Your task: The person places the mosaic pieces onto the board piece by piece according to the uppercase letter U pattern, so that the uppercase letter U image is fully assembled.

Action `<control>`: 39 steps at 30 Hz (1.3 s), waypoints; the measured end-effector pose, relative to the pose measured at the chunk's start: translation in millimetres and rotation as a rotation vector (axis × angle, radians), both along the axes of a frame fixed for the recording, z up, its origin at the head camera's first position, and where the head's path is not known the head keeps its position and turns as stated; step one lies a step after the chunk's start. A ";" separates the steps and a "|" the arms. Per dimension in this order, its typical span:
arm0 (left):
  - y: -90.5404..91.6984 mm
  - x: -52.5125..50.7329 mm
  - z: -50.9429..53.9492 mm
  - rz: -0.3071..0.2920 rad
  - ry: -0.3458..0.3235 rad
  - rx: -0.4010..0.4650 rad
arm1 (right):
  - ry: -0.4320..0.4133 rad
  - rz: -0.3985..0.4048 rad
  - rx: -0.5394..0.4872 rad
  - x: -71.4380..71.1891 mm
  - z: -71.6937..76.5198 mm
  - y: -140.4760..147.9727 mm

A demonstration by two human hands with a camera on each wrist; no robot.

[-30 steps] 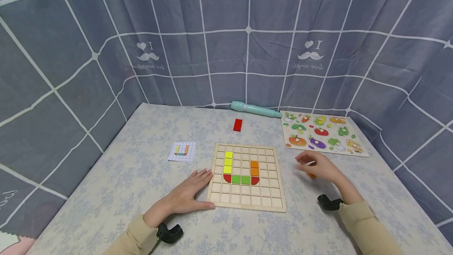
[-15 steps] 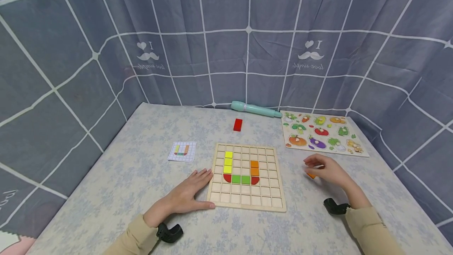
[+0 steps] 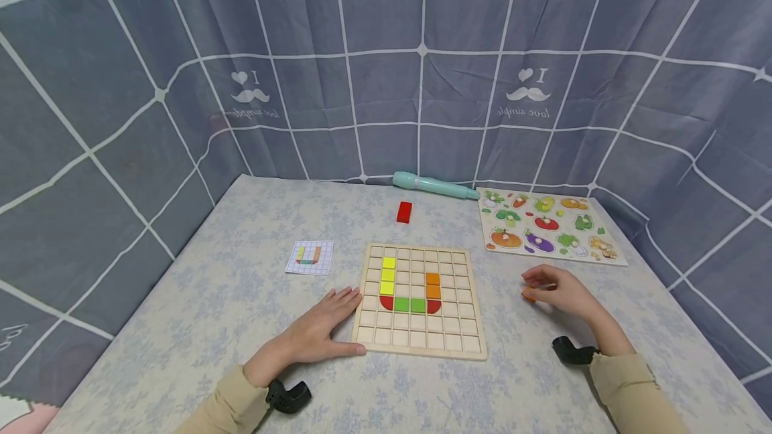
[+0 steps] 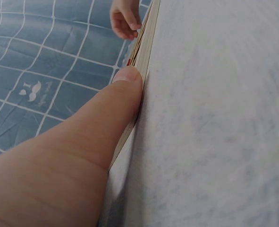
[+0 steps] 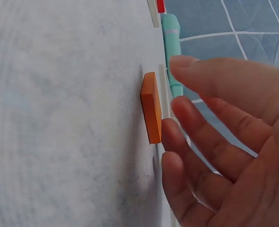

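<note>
My left hand (image 3: 318,328) lies at the left edge of the wooden grid board (image 3: 422,348), fingers stretched out and thumb along the near corner. On the board, yellow tiles (image 3: 388,274), green tiles (image 3: 409,305), orange tiles (image 3: 433,285) and two red rounded tiles (image 3: 433,307) form a U. To the right of the board, my right hand (image 3: 561,292) hovers over an orange block (image 5: 151,106) on the table. In the right wrist view its fingers are loosely bent, the thumb apart from them, and nothing is gripped. The head view shows this block partly hidden by the hand.
A small card (image 3: 309,258) with a printed U pattern lies left of the board. Behind the board are a red block (image 3: 404,212) and a teal microphone-shaped stick (image 3: 435,185). A vegetable puzzle board (image 3: 551,226) lies at the back right, before the curtain (image 3: 386,86).
My right hand has moved a little to the right and toward me, then nearly stopped over the orange block. My left hand stays in place on the board.
</note>
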State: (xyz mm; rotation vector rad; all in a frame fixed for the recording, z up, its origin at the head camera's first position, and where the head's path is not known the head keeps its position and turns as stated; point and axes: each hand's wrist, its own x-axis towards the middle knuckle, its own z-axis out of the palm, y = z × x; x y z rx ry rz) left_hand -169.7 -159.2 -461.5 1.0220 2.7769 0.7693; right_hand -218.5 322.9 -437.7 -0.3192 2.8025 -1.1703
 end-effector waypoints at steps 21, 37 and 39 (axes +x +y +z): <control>-0.4 0.5 1.6 -0.001 -0.010 0.008 | 0.030 -0.012 0.035 5.5 -10.5 3.2; -0.1 0.4 2.3 0.000 -0.011 0.006 | 0.025 -0.078 0.021 4.7 -18.2 2.9; 0.0 0.4 2.6 0.000 -0.011 0.006 | 0.026 -0.083 0.020 4.6 -18.5 3.0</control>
